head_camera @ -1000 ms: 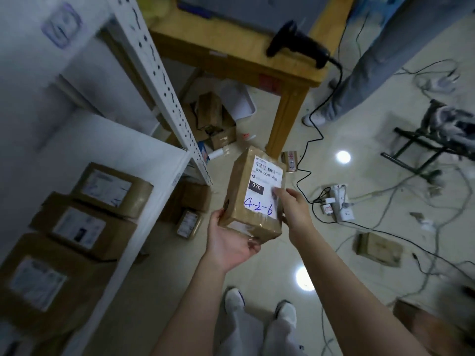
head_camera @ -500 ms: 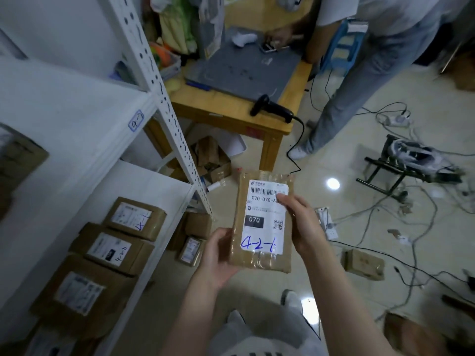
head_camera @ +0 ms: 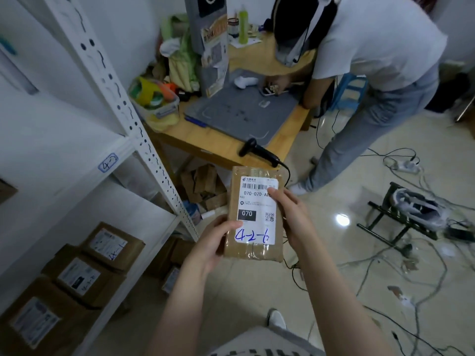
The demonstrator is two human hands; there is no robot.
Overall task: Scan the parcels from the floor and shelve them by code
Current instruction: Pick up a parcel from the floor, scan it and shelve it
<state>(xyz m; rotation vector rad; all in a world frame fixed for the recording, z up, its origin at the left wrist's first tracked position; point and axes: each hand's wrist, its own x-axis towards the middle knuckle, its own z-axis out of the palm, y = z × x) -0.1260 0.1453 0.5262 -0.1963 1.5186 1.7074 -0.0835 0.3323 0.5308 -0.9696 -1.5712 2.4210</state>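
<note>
The left hand [head_camera: 213, 242] grips the parcel [head_camera: 253, 206] by its lower left edge, thumb on the label. The right hand [head_camera: 293, 219] clasps the right edge with a fingertip over the end of the barcode. The parcel hangs between them above the floor [head_camera: 321, 253], label up.

The step looks like reading the handwritten code (4-2-something, the last figure unclear). It would go best with the label held flat and that finger slid off the print, then matched to the shelf tag [head_camera: 108, 162] up and left of the grip.

Below-left, boxed parcels [head_camera: 113, 246] sit on the white shelving [head_camera: 159, 176]. Just beyond the grip a scanner [head_camera: 257, 150] lies on the wooden table [head_camera: 205, 142], where another person [head_camera: 372, 60] bends. Cables [head_camera: 385, 255] sprawl to the right.
</note>
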